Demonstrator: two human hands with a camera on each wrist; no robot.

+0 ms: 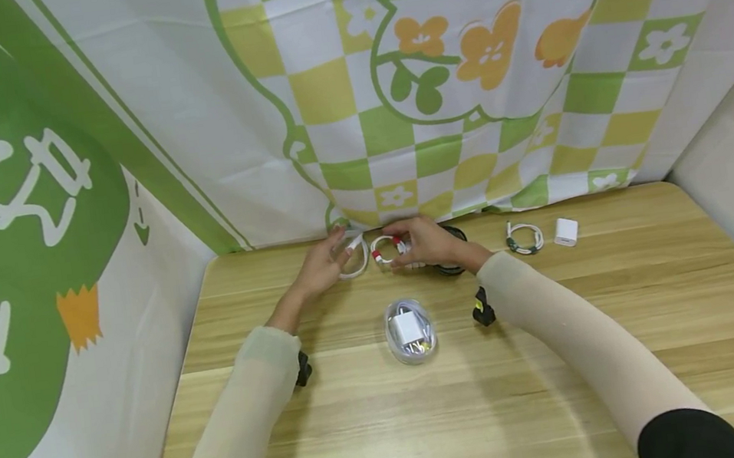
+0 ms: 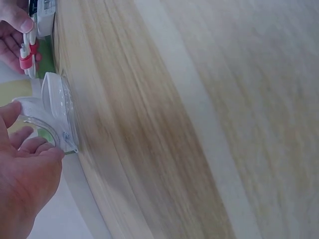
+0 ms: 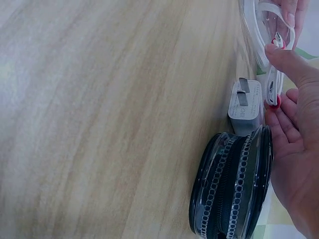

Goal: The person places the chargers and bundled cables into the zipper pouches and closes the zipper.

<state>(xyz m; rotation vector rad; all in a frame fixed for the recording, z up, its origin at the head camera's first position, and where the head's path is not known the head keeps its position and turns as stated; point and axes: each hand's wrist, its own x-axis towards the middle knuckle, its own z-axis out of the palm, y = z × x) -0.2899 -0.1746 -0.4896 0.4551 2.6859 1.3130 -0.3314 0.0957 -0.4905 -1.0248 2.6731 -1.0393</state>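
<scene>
My left hand [image 1: 319, 266] grips the edge of a clear round zip case with a white rim [image 1: 366, 254] at the back of the table. In the left wrist view the thumb lies on the case's white part [image 2: 52, 94], with fingers curled behind it. Just to the right, my right hand [image 1: 430, 242] pinches a coiled white cable with red ties [image 3: 273, 82] between thumb and fingers, close beside that case. A white plug adapter [image 3: 244, 102] and a black-rimmed round zip case [image 3: 219, 184] sit next to the right hand, partly hidden by it in the head view.
A clear round case holding a white adapter and cables [image 1: 411, 331] lies mid-table. At the back right are a coiled white cable with a dark tie [image 1: 525, 239] and a white adapter [image 1: 565, 231]. A patterned curtain [image 1: 401, 170] hangs along the table's back edge.
</scene>
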